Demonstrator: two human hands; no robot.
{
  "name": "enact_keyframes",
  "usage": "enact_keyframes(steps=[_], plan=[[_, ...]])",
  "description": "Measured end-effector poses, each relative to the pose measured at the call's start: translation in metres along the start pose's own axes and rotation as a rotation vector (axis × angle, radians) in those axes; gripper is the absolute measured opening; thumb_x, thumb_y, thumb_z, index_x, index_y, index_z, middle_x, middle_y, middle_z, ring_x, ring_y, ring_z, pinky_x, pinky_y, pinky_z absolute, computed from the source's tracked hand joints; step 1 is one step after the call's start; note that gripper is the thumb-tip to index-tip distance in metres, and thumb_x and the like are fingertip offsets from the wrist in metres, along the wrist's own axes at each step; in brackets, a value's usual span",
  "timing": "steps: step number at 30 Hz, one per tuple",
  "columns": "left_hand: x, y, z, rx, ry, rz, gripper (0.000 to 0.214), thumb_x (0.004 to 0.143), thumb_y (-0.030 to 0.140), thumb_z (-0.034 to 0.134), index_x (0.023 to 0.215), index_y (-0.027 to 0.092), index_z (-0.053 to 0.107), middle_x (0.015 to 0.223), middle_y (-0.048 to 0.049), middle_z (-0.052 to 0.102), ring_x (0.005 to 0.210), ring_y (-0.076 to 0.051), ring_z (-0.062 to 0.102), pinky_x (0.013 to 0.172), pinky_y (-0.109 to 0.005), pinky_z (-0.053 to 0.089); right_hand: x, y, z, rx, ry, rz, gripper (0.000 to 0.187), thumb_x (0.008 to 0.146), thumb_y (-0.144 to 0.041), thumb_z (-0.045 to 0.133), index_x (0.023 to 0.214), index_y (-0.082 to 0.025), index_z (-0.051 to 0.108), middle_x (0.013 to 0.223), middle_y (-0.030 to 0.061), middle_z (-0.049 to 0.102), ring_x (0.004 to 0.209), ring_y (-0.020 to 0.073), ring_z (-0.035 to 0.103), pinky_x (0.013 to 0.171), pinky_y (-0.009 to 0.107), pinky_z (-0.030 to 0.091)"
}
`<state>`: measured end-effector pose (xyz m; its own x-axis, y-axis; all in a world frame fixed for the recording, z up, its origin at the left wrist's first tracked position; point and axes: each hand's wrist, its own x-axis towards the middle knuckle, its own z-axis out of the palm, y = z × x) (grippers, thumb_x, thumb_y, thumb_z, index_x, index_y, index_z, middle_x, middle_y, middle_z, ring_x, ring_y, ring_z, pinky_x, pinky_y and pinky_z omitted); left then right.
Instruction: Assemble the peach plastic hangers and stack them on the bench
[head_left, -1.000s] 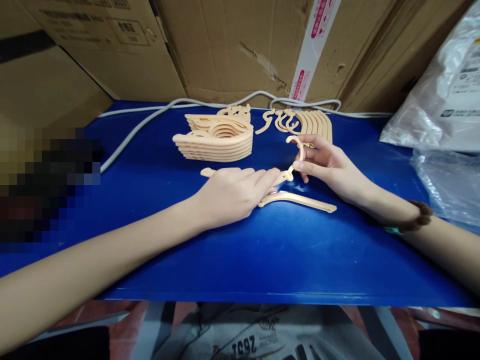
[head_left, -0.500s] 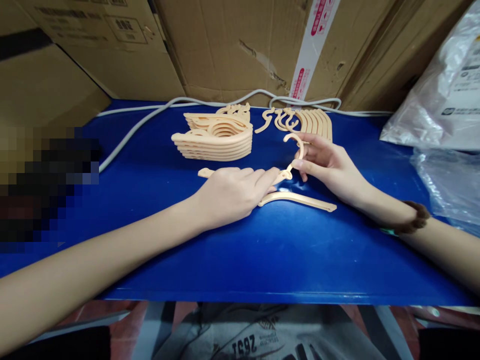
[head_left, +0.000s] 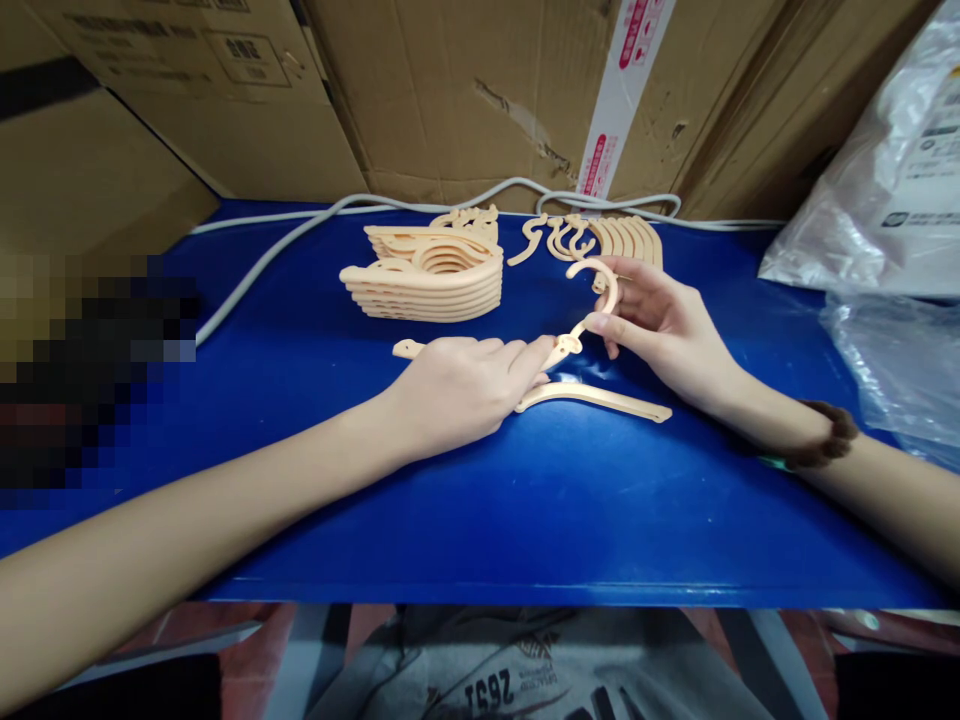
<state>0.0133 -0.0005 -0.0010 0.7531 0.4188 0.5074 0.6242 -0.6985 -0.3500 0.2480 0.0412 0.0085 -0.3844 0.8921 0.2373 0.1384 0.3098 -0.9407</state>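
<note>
My left hand [head_left: 476, 390] is closed over a cream plastic hanger arm [head_left: 407, 349], whose ends stick out on both sides of the fingers. In my right hand [head_left: 652, 315], a curved cream hanger hook [head_left: 611, 290] is pinched between thumb and fingers. The hook's lower end meets the right end of the hanger arm; whether they are joined I cannot tell. A second curved hanger arm [head_left: 592, 397] lies on the table just below, its left end close to my left fingertips.
Behind my hands stands a pile of folded hangers [head_left: 427, 295]. Loose hooks [head_left: 566, 240] and a row of curved arms [head_left: 630, 240] lie at the back. A white cable [head_left: 360, 200] runs along cardboard boxes [head_left: 465, 100]. Plastic bags [head_left: 847, 220] sit at right on the blue table [head_left: 525, 540].
The hook in my right hand has turned slightly and shifted a little to the right at its top. My left hand stays on the hanger arm.
</note>
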Motion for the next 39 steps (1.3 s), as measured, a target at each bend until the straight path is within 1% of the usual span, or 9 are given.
enact_keyframes(steps=[3, 7, 11, 14, 17, 21, 27, 34, 39], plan=[[0.0013, 0.0015, -0.0006, -0.005, -0.018, 0.000, 0.037, 0.110, 0.032, 0.039, 0.110, 0.010, 0.069, 0.068, -0.0018, 0.069, 0.057, -0.016, 0.067, 0.047, -0.029, 0.038, 0.0003, -0.0002, 0.0001, 0.010, -0.023, 0.011, 0.051, 0.079, -0.037, 0.085, 0.124, -0.026, 0.062, 0.080, -0.0026, 0.060, 0.065, 0.0137, 0.056, 0.058, 0.031, 0.054], [0.0011, 0.0008, 0.0000, -0.029, -0.033, -0.017, 0.035, 0.110, 0.032, 0.040, 0.108, 0.011, 0.068, 0.071, -0.0020, 0.070, 0.059, -0.016, 0.068, 0.048, -0.029, 0.037, 0.0017, 0.0021, -0.0001, 0.058, -0.036, 0.035, 0.054, 0.078, -0.035, 0.085, 0.125, -0.024, 0.059, 0.082, -0.0017, 0.066, 0.070, 0.0143, 0.062, 0.061, 0.030, 0.056], [-0.0001, -0.0016, -0.0005, -0.068, -0.077, -0.070, 0.034, 0.109, 0.032, 0.039, 0.107, 0.012, 0.066, 0.071, -0.0023, 0.071, 0.058, -0.016, 0.068, 0.048, -0.028, 0.033, 0.0033, 0.0068, -0.0017, 0.120, -0.019, 0.052, 0.050, 0.080, -0.031, 0.083, 0.122, -0.022, 0.057, 0.086, -0.0011, 0.070, 0.075, 0.0135, 0.066, 0.065, 0.028, 0.055], [0.0000, -0.0025, -0.0018, -0.072, -0.109, -0.130, 0.031, 0.108, 0.031, 0.040, 0.108, 0.012, 0.065, 0.068, -0.0018, 0.071, 0.057, -0.017, 0.068, 0.047, -0.028, 0.029, 0.0035, 0.0091, -0.0032, 0.154, 0.033, 0.067, 0.049, 0.079, -0.030, 0.084, 0.119, -0.024, 0.055, 0.081, -0.0042, 0.067, 0.073, 0.0121, 0.065, 0.062, 0.026, 0.054], [0.0006, -0.0025, -0.0026, -0.078, -0.111, -0.176, 0.030, 0.108, 0.031, 0.040, 0.108, 0.013, 0.063, 0.068, -0.0014, 0.071, 0.056, -0.018, 0.068, 0.044, -0.028, 0.025, 0.0030, 0.0089, -0.0040, 0.179, 0.042, 0.095, 0.053, 0.078, -0.030, 0.085, 0.121, -0.025, 0.054, 0.079, -0.0057, 0.065, 0.067, 0.0109, 0.061, 0.059, 0.026, 0.052], [0.0010, -0.0021, -0.0029, -0.105, -0.110, -0.172, 0.027, 0.107, 0.030, 0.039, 0.110, 0.014, 0.061, 0.070, -0.0007, 0.072, 0.057, -0.017, 0.069, 0.045, -0.027, 0.028, 0.0023, 0.0070, -0.0036, 0.192, 0.013, 0.098, 0.058, 0.078, -0.030, 0.085, 0.127, -0.025, 0.053, 0.079, -0.0055, 0.066, 0.064, 0.0105, 0.059, 0.058, 0.026, 0.050], [-0.0003, -0.0019, -0.0019, -0.119, -0.102, -0.158, 0.028, 0.109, 0.033, 0.037, 0.113, 0.015, 0.058, 0.072, -0.0004, 0.074, 0.058, -0.017, 0.069, 0.047, -0.026, 0.033, 0.0028, 0.0054, -0.0043, 0.166, -0.018, 0.101, 0.054, 0.079, -0.031, 0.084, 0.125, -0.026, 0.055, 0.078, -0.0054, 0.066, 0.063, 0.0109, 0.058, 0.059, 0.027, 0.050], [-0.0017, -0.0010, -0.0017, -0.129, -0.069, -0.143, 0.027, 0.109, 0.032, 0.036, 0.114, 0.015, 0.056, 0.074, 0.0001, 0.074, 0.057, -0.017, 0.070, 0.046, -0.026, 0.034, 0.0039, 0.0069, -0.0064, 0.171, -0.067, 0.093, 0.057, 0.079, -0.033, 0.084, 0.124, -0.029, 0.052, 0.080, -0.0046, 0.068, 0.066, 0.0132, 0.059, 0.059, 0.029, 0.050], [-0.0014, 0.0004, -0.0030, -0.155, -0.120, -0.163, 0.026, 0.109, 0.034, 0.036, 0.115, 0.017, 0.054, 0.075, 0.0005, 0.075, 0.058, -0.016, 0.070, 0.046, -0.026, 0.033, 0.0035, 0.0072, -0.0071, 0.173, -0.086, 0.089, 0.057, 0.079, -0.033, 0.084, 0.125, -0.029, 0.050, 0.082, -0.0046, 0.068, 0.066, 0.0131, 0.060, 0.060, 0.030, 0.050]])
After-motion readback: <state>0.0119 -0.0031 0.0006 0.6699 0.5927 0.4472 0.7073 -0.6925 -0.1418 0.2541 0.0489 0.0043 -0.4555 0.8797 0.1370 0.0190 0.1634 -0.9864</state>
